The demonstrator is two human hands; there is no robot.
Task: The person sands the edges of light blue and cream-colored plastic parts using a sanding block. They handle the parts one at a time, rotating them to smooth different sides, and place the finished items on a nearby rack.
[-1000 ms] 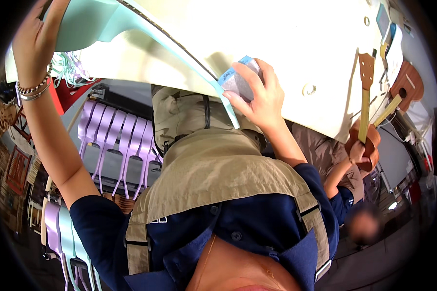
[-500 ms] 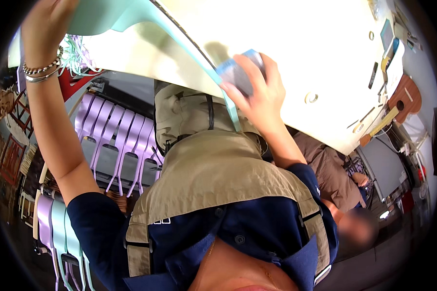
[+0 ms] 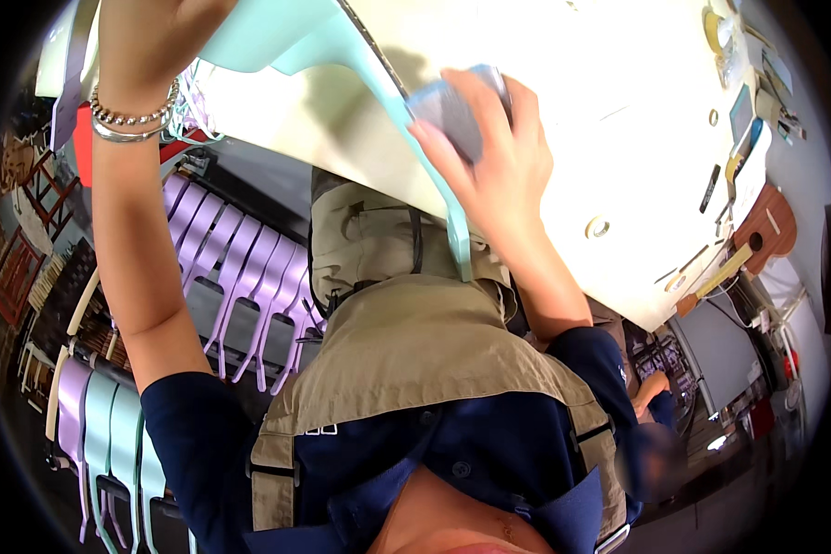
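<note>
Head: neck (image 3: 437, 178) overhangs table edge (image 3: 369, 177); block (image 3: 446, 120) alongside

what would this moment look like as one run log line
left hand: at mint instrument | right hand: holding grey-blue block at instrument neck | table: tape roll

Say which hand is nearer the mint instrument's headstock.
Right. The right hand is beside the neck, short of the headstock; the left hand is up by the body.
</note>
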